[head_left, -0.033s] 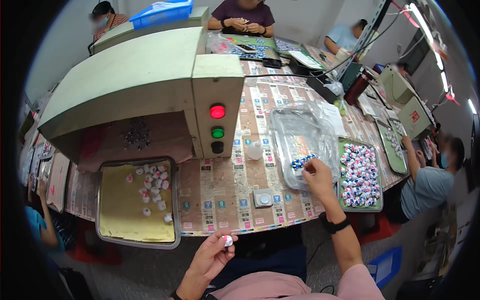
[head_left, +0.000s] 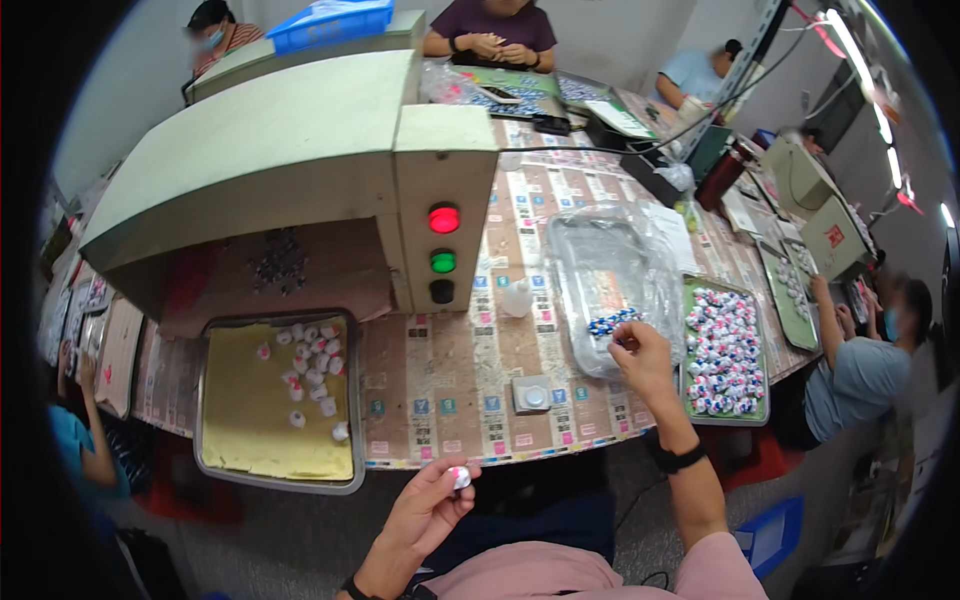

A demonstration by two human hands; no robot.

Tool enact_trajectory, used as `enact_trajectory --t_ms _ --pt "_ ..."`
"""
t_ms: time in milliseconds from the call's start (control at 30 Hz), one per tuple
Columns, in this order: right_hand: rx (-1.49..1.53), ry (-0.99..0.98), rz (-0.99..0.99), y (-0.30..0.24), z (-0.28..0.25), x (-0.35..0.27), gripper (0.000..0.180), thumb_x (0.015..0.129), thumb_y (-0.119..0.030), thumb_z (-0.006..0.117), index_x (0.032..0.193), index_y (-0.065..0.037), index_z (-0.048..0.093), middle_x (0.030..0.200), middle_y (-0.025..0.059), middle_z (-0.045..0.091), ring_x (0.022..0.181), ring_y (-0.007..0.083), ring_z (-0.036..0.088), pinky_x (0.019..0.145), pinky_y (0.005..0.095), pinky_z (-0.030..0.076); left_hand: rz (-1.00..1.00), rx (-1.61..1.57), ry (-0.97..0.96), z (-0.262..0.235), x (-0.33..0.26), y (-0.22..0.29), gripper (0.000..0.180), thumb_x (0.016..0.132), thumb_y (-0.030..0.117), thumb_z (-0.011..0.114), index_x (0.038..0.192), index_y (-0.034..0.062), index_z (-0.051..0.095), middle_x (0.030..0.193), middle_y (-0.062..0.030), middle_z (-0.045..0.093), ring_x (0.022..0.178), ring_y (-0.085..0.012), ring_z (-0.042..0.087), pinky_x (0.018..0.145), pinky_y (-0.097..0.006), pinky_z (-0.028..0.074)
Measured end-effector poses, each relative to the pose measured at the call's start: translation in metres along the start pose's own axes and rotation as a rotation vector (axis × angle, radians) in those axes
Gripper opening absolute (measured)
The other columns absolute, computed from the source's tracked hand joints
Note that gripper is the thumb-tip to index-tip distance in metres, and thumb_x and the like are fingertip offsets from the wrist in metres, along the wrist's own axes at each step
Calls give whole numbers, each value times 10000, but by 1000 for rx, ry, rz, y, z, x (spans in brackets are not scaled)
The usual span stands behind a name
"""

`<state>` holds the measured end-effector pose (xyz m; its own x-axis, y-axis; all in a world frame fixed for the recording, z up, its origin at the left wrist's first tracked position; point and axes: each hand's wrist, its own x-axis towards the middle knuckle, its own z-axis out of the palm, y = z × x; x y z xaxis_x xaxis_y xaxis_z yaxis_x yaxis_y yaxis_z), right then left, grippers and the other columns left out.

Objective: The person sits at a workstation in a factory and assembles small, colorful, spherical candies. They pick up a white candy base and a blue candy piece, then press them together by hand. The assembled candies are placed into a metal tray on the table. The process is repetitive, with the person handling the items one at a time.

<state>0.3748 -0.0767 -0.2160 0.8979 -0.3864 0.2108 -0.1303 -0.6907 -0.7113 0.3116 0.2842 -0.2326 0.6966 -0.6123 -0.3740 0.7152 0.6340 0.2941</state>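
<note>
Left hand (head_left: 430, 508) clamps fingers on small, rounded white-and-pink piece (head_left: 461, 478)
It looks light, firm, best gripped by its sides; right hand (head_left: 646, 362) is beside small blue-and-white pieces (head_left: 608, 322), finger closure unclear.

My left grip (head_left: 428, 507) pinches a small white-and-pink rounded piece (head_left: 461, 478) just off the printed surface (head_left: 430, 350); my right grip (head_left: 643, 362) meets small blue-and-white pieces (head_left: 604, 324) at a rectangular tray draped in clear plastic (head_left: 590, 245).
</note>
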Motion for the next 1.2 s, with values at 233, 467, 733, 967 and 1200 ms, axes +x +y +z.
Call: enact_trajectory --t_ms 233,467,733,967,1200 --pt "619 -355 264 -63 -15 -65 156 824 5 672 978 9 648 915 43 644 854 101 615 743 228 505 -73 -4 -40 8 15 1 282 960 121 520 1230 39 508 1127 -150 600 906 -188 621 774 -285 545" --pt "600 -437 265 -72 7 -78 170 840 -17 673 1007 15 671 915 31 626 790 84 606 691 200 490 -73 0 -43 18 18 -7 314 957 102 522 1259 21 493 1111 -104 600 911 -155 625 780 -268 551" --pt "139 -280 -130 -83 29 -67 135 776 -15 680 910 -5 681 848 108 629 736 221 626 664 313 497 -85 1 -28 15 14 -7 270 930 83 563 1196 40 539 1073 -88 604 891 -155 622 773 -264 535" --pt "-28 -292 -213 -77 44 -58 112 752 -31 684 865 -26 683 835 124 637 798 305 618 714 378 490 -88 7 -9 9 11 -8 264 917 69 582 1178 44 550 1048 -67 608 887 -132 606 768 -256 525" --pt "52 -274 -208 -87 36 -64 116 758 -29 689 873 -13 686 829 118 646 748 258 631 671 334 497 -74 17 12 10 14 -11 259 917 71 585 1173 48 552 1024 -51 617 892 -125 601 784 -251 513"
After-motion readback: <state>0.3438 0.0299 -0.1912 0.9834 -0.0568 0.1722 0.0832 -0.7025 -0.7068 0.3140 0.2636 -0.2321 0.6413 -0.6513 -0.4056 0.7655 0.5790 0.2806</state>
